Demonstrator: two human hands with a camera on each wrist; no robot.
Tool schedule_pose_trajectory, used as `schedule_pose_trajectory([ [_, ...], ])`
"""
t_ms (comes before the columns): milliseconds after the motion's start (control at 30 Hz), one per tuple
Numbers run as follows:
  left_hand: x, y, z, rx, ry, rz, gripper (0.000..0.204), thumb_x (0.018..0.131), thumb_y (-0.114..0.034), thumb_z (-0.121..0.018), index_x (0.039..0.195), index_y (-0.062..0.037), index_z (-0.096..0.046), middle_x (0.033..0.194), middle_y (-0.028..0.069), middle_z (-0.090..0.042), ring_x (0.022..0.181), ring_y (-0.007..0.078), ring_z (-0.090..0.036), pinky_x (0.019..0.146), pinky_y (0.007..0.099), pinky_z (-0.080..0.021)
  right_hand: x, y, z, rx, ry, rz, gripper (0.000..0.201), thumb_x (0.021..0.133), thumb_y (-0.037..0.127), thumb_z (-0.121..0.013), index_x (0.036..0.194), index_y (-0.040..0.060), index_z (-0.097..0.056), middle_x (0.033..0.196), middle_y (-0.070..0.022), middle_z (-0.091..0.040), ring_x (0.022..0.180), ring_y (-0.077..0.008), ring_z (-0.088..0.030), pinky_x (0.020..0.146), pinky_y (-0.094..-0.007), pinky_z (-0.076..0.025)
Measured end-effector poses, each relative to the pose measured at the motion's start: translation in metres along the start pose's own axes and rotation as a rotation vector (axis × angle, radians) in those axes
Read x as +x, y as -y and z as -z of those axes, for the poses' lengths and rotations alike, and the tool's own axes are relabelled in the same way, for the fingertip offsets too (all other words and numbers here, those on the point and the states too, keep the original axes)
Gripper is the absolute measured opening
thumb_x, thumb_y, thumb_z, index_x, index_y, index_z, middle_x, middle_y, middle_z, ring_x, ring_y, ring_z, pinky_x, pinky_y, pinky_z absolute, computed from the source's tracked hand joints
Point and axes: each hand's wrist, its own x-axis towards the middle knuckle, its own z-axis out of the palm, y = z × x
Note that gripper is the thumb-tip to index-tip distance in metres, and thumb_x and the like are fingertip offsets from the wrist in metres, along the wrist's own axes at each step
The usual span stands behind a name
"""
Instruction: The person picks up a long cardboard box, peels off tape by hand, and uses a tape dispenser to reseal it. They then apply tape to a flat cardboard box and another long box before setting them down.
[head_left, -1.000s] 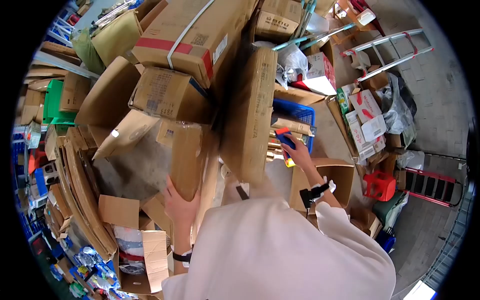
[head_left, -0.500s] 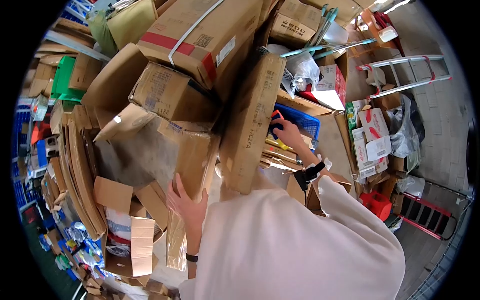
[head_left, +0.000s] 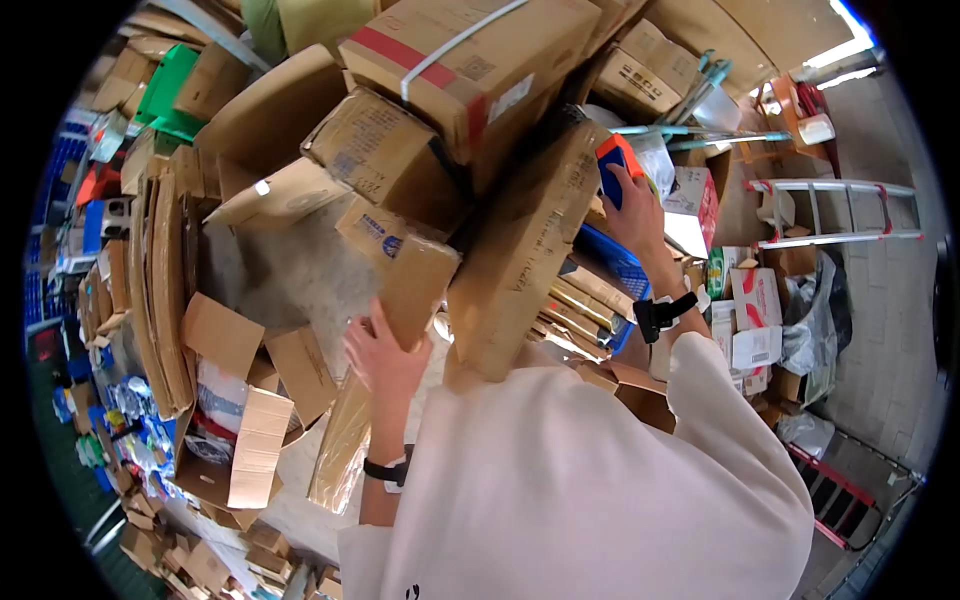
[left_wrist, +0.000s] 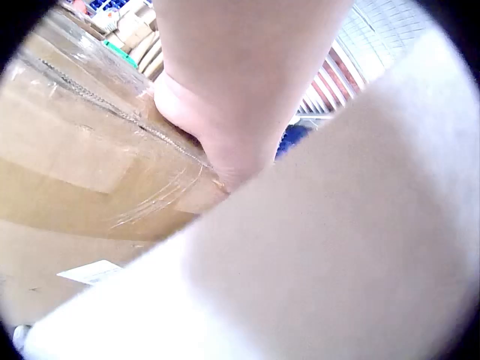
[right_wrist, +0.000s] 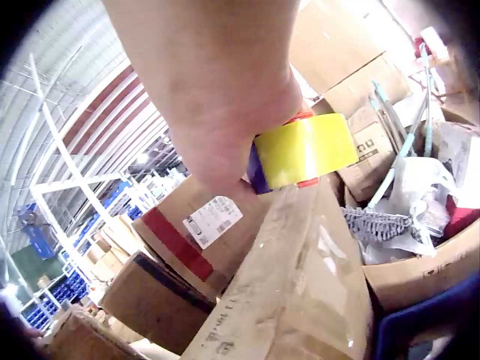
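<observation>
In the head view the left hand grips the near end of a narrow brown box, thumb on one side and fingers on the other. The left wrist view shows this hand against a taped carton; its fingertips are hidden. The right hand holds an orange and blue tape dispenser by the far end of a long, tilted carton. A yellow tape roll in the dispenser sits just over that carton's end in the right wrist view; whether they touch is unclear.
Stacked cartons rise ahead. A blue basket with folded cardboard lies under the right forearm. An open box and upright cardboard sheets are at left; a ladder lies at right.
The right hand has carried the dispenser from over the blue basket forward to the long carton's far end. The left hand, spread half a second ago, now grips the narrow box. The view has turned.
</observation>
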Motion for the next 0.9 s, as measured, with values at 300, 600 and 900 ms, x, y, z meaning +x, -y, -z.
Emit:
schedule_pose_trajectory([
  [300, -0.024, -0.035, -0.009, -0.092, 0.034, -0.054, 0.101, 0.07, -0.045, -0.082, 0.156, -0.0113, -0.041, 0.136, 0.0168, -0.052, 0.124, 0.0353, -0.052, 0.099, 0.0519, -0.044, 0.12, 0.125, 0.028, 0.073, -0.246, 0.417, 0.073, 0.09, 0.014, -0.071, 0.156, 0.0048, -0.041, 0.136, -0.0209, -0.063, 0.131, -0.0393, -0.058, 0.112, -0.0494, -0.043],
  [600, -0.016, -0.014, -0.006, -0.146, 0.014, -0.137, 0.107, 0.068, -0.042, -0.086, 0.16, -0.0143, -0.039, 0.133, 0.0157, -0.057, 0.112, 0.033, -0.061, 0.086, 0.0456, -0.054, 0.208, 0.173, -0.041, -0.101, -0.484, 0.66, 0.062, 0.084, 0.011, -0.064, 0.145, 0.0088, -0.052, 0.126, -0.0171, -0.065, 0.117, -0.04, -0.063, 0.105, -0.0497, -0.047],
  [900, -0.002, -0.005, 0.004, -0.178, 0.091, -0.096, 0.109, 0.067, -0.042, -0.086, 0.161, -0.0153, -0.037, 0.133, 0.0128, -0.057, 0.115, 0.0323, -0.06, 0.094, 0.0475, -0.053, -0.005, 0.067, -0.016, -0.484, 0.707, 0.859, 0.096, 0.069, 0.026, -0.085, 0.155, 0.016, -0.042, 0.159, -0.0163, -0.043, 0.151, -0.0376, -0.036, 0.126, -0.0518, -0.031],
])
